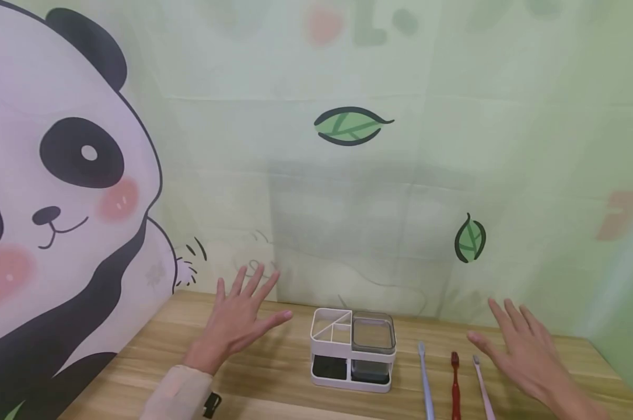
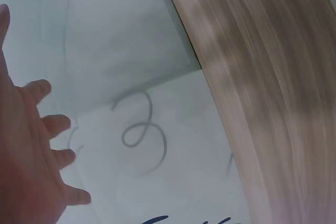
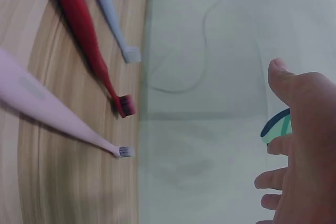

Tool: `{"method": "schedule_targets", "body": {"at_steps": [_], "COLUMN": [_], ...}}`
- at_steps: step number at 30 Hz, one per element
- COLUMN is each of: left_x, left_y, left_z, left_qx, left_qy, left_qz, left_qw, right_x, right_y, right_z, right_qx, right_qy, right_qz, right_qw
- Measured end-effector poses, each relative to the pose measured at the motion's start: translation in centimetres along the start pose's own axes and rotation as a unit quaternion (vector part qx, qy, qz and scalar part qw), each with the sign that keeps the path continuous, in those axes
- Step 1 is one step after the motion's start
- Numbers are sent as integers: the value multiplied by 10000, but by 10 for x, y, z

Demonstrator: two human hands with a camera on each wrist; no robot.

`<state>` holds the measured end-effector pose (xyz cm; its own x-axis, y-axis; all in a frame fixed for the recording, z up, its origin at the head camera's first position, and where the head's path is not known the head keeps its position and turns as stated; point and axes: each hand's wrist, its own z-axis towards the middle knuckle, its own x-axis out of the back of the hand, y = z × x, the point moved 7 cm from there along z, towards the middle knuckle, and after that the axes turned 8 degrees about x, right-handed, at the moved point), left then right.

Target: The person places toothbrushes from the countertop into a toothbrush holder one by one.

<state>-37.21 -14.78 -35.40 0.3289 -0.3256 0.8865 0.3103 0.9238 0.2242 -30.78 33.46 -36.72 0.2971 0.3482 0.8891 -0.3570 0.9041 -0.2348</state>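
Observation:
My left hand (image 1: 237,319) is spread with straight fingers, left of a white toothbrush holder (image 1: 331,349), and holds nothing. The holder has divided slots on its left and a clear grey cup (image 1: 374,333) at its right. Over at the right, my right hand (image 1: 526,356) is also spread and holds nothing. Nearest to it lies a pink toothbrush (image 1: 483,386); a red toothbrush (image 1: 455,385) and a blue toothbrush (image 1: 425,379) lie farther left, all with heads toward the back. The right wrist view shows the bristles of the red toothbrush (image 3: 86,35) up close.
The wooden table (image 1: 274,385) ends at a pale green backdrop (image 1: 305,233) printed with leaves. A large printed panda (image 1: 59,192) covers the left side. A small black item (image 1: 212,405) shows by the left sleeve.

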Motion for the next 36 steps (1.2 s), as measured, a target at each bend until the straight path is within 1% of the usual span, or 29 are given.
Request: {"method": "schedule_targets", "body": {"at_steps": [4, 9, 13, 18, 23, 26, 30, 34, 36], "left_x": [1, 1, 1, 0, -2, -3, -6, -12, -14], "left_y": [3, 7, 12, 20, 27, 32, 36, 39, 39], "left_z": [0, 1, 1, 0, 0, 0, 1, 1, 0], "left_qx": [-109, -151, -233, -392, -454, -493, -464, -314, -236], "left_qy": [119, 113, 113, 144, 94, 124, 130, -52, -142], "left_qz": [-195, -474, -759, -1189, -1586, -1719, -1854, -2060, -2204], "left_qw": [9997, 9987, 9968, 9920, 9863, 9838, 9815, 9780, 9750], "right_x": [3, 5, 4, 3, 0, -2, -5, -10, -12], "right_y": [0, 0, 2, 4, 7, 10, 12, 15, 16], "right_z": [-2, -6, -8, -10, -11, -11, -12, -14, -14], "right_qx": [-73, -134, -199, -311, -528, -624, -718, -801, -832], "right_qy": [1, 40, 58, 7, -176, -263, -369, -458, -503], "right_qz": [130, 293, 556, 837, 900, 916, 965, 1017, 1058], "right_qw": [9999, 9995, 9982, 9960, 9944, 9935, 9921, 9905, 9896]}}
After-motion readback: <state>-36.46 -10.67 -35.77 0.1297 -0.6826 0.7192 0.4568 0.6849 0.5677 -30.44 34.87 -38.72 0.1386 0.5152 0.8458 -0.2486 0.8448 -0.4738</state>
